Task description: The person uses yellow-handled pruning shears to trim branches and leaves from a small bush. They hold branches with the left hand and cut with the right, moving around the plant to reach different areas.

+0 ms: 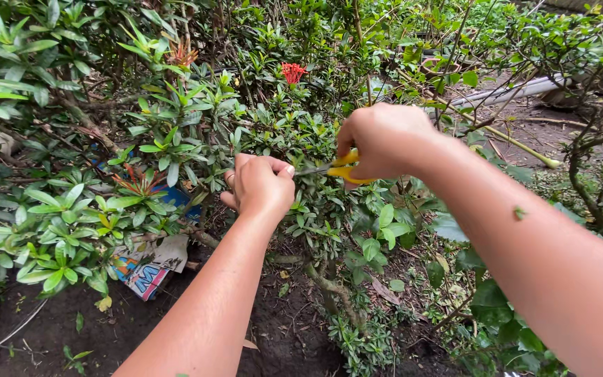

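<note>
Right hand [384, 142]: closed in a fist around the yellow plastic handles of a pair of scissors [336, 169]. Only the handle loops and a short run of thin grey blade show; the blade tips, pointing left, are lost among the leaves, so whether they are apart or together cannot be told.

Left hand [262, 185]: fingers curled shut, pinching something at the shrub [301, 139] just left of the blades. The pinched stem or leaf is hidden behind the knuckles. The two hands are near each other, not touching.

Shrub: small glossy oval leaves in tight whorls, thin woody twigs, gnarled pale trunk at its base. One red flower cluster [292, 72] sits above the hands; a spiky orange-red bud cluster [136, 183] lies to the left.

Ground: dark, damp, crumbly soil [92, 328] with dead leaves. A crumpled printed wrapper [149, 269], glossy and multicoloured, lies under the left foliage, partly covered. A pale pipe [507, 91] crosses the upper right, half screened by branches. Both forearms are cut off at the frame's lower edge.
</note>
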